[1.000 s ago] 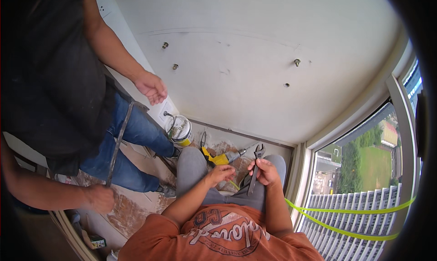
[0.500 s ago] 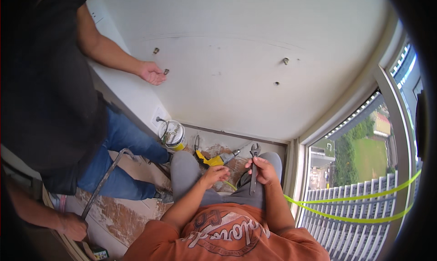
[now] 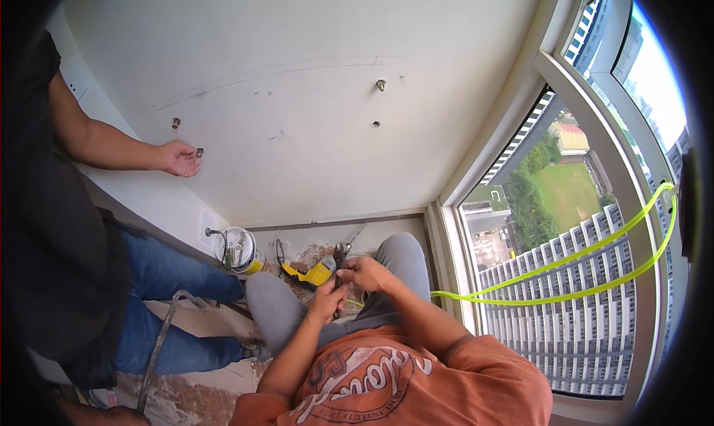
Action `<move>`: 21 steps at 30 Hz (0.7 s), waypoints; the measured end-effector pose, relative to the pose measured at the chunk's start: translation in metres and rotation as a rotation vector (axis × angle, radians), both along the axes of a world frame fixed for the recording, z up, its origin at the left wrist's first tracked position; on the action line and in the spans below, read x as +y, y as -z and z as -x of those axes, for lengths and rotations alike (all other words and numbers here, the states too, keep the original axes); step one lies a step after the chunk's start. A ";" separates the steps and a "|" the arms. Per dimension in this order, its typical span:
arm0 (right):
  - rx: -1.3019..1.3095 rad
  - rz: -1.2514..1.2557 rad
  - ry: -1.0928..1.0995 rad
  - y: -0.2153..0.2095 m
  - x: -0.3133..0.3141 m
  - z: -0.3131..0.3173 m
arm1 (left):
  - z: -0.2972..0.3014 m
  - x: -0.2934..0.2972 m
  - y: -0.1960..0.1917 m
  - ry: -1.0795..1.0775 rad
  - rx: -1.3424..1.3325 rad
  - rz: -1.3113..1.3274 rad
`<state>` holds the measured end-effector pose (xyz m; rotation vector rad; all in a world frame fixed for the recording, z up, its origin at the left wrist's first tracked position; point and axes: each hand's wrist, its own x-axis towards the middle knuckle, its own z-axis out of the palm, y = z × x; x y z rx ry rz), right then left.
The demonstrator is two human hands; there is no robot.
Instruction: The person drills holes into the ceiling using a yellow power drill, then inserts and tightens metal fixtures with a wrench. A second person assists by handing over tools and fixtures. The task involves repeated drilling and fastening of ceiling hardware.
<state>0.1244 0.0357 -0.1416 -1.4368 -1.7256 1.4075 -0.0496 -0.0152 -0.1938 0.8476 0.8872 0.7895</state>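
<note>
We note the dark wrench (image 3: 341,256) between the knees (image 3: 405,251), left hand (image 3: 326,304) and right hand (image 3: 367,274) together, each grip closed on it. Just beyond, a yellow drill (image 3: 317,272) lies on the floor (image 3: 398,228) near a white bucket (image 3: 239,250); a co-worker's hand (image 3: 180,160) is at a wall bolt (image 3: 199,152).

The left hand (image 3: 326,302) and right hand (image 3: 366,274) hold a wrench (image 3: 340,256) beside a yellow drill (image 3: 316,274). On the left, a co-worker's hand (image 3: 181,160) is at a wall bolt (image 3: 199,152).
</note>
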 end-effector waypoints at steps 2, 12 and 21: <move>-0.081 -0.076 -0.009 -0.016 0.014 -0.013 | 0.011 0.000 0.000 -0.121 0.083 0.148; 0.507 -0.183 0.492 -0.155 0.108 -0.049 | 0.015 0.009 0.019 -0.245 0.087 0.174; 0.382 0.317 0.397 -0.027 0.048 -0.028 | 0.009 0.017 0.026 -0.188 0.279 0.128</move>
